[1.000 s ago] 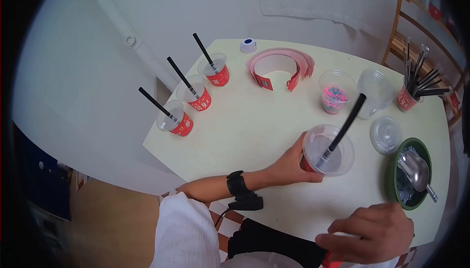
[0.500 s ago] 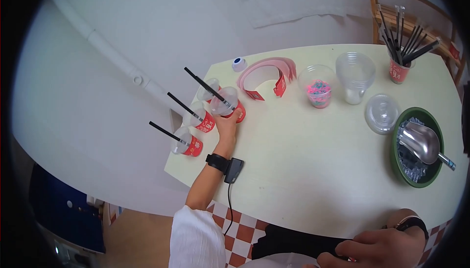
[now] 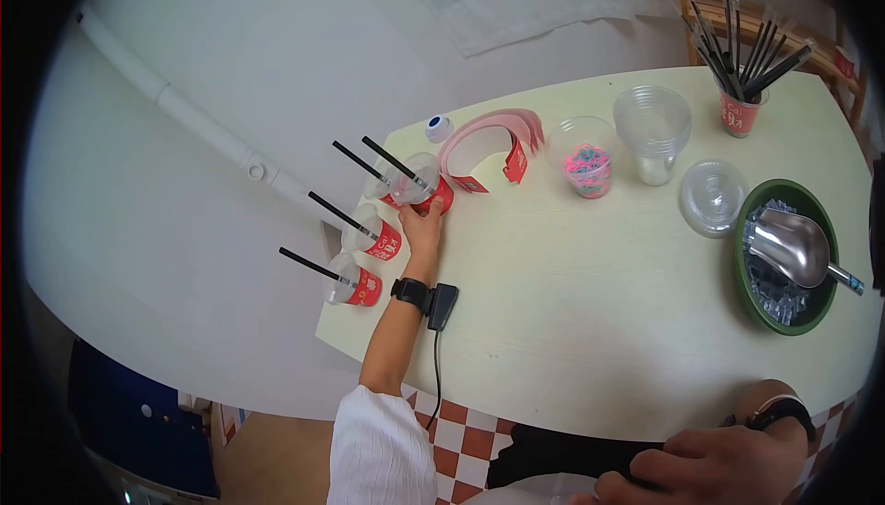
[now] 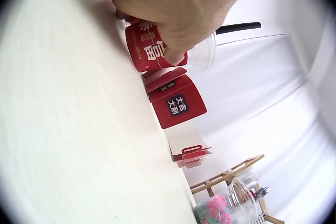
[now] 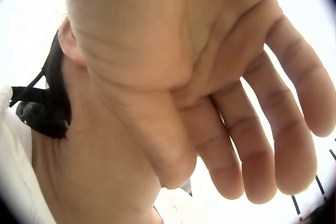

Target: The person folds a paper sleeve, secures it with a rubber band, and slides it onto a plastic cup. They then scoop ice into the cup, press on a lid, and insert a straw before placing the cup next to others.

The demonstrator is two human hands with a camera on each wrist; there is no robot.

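Observation:
At the table's far left, my left hand (image 3: 423,231) grips a clear lidded cup (image 3: 444,195) with a red sleeve and a black straw. Its fingers wrap the sleeve in the left wrist view, where the cup (image 4: 142,50) stands upright close over the tabletop. Behind it, partly hidden, is a similar cup (image 3: 376,190). Two more, a middle cup (image 3: 385,241) and a front cup (image 3: 367,287), line up toward me. My right hand (image 3: 719,463) hangs near my body at the table's front edge, holding nothing, fingers loosely bent in the right wrist view.
Right of the held cup lie curved red-and-pink card sleeves (image 3: 479,143). Farther right stand a cup of pink and teal bits (image 3: 587,168), stacked clear cups (image 3: 653,122), lids (image 3: 713,196), a straw-filled cup (image 3: 740,118), and a green bowl (image 3: 740,279) with a metal scoop (image 3: 791,249).
My left hand has carried the cup from the table's front middle to the far left, beside the other cups. My right hand has drawn back toward my body. The head view has shifted.

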